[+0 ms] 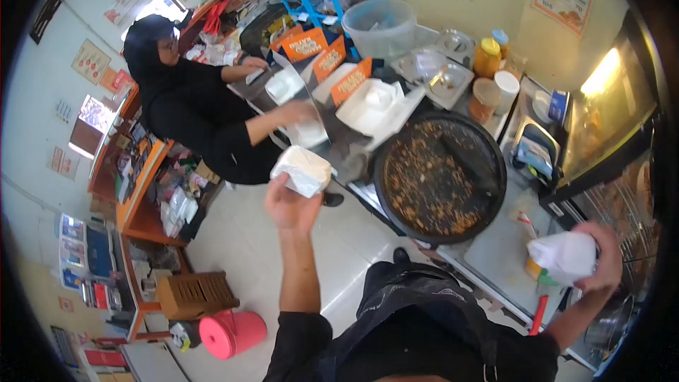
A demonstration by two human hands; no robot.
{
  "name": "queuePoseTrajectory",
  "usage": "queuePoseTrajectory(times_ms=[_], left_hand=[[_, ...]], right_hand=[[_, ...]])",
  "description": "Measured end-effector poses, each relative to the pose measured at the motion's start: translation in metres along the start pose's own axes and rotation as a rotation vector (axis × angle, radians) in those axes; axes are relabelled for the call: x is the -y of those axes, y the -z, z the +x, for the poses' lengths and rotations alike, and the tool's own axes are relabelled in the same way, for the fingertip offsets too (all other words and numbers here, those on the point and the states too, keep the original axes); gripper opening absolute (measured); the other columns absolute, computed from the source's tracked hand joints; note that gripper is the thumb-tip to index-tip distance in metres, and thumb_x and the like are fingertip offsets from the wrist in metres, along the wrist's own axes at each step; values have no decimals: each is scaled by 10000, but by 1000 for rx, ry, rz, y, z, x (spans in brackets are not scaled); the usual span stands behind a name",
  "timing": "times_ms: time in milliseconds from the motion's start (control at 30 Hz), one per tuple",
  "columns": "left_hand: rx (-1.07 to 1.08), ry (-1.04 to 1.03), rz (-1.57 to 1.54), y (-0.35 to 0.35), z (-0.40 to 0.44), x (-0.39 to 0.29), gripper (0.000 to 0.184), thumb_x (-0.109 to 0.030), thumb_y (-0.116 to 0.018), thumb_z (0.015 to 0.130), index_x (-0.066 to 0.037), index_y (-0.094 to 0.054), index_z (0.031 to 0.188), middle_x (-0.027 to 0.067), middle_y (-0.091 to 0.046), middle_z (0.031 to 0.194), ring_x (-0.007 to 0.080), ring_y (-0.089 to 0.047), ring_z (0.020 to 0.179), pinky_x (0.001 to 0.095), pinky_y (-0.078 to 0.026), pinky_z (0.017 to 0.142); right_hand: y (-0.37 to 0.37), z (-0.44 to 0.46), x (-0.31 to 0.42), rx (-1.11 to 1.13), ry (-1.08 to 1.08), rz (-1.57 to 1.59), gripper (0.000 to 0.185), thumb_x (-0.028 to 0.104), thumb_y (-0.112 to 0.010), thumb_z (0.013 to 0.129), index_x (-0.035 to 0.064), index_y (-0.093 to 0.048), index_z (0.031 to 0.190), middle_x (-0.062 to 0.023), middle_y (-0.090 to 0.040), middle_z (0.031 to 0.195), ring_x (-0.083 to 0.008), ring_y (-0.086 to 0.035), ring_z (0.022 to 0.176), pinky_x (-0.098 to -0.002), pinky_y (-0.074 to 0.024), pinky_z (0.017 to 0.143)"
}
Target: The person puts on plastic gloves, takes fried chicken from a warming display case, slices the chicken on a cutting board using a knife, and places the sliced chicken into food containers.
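My left hand [291,206] holds up a white wrapped packet [305,170], roughly block-shaped, over the gap between the counter and a co-worker. On the right, my right hand [605,258] has its fingers around a second white wrapped packet [566,255], just above the metal counter [488,262]. What is inside either packet is hidden. Between my hands sits a large round black pan [435,177] with brown crumbs and a dark patch on it. Beyond it lies an open white takeaway box [378,110] with a white packet in it.
A co-worker in black [191,99] stands at the left, hands over other white boxes. Orange-printed cartons [304,46], a clear tub [380,28] and sauce jars [488,56] line the back. A lit display case [601,113] borders the right. A pink bin [232,332] is on the floor.
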State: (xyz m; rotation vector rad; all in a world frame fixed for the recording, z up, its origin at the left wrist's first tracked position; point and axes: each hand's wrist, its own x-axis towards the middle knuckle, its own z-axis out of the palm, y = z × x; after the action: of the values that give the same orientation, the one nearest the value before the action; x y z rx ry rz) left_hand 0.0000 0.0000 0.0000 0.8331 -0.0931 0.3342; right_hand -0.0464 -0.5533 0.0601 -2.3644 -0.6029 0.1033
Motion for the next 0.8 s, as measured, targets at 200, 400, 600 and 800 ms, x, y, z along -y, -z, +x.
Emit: queuePoseTrajectory(times_ms=[200,400,600,800], left_hand=[[231,-458,852,-24,217,-120,459,-126,-663,805,45,-546,1214,104,-610,1145,181,-590,1050,320,-444,942],[101,-750,1531,3,477,-144,481,-284,-745,692,-2,-636,1066,160,-690,981,245,-671,878,340,-520,796],[60,-436,1810,132,698,-114,471,-359,-757,636,-34,-645,959,170,-691,922,309,-670,872,394,-513,801],[15,-36,2051,242,771,-27,487,-381,-750,624,-33,-668,955,179,-695,942,316,-674,891,392,-517,795]], right_hand=[[-18,268,84,48,288,121,784,411,-744,381,24,-613,1050,-110,-619,987,-257,-619,917,-328,-472,818],[-129,549,149,-273,423,-44,654,267,-760,550,30,-561,1125,-167,-621,1032,-312,-608,962,-382,-475,856],[-247,830,144,-172,392,-255,701,384,-764,610,-18,-554,1146,-228,-633,1030,-382,-585,984,-456,-472,875],[-338,980,136,284,-6,-431,601,387,-702,664,-46,-655,1078,-229,-632,1147,-356,-607,1075,-412,-500,913]])
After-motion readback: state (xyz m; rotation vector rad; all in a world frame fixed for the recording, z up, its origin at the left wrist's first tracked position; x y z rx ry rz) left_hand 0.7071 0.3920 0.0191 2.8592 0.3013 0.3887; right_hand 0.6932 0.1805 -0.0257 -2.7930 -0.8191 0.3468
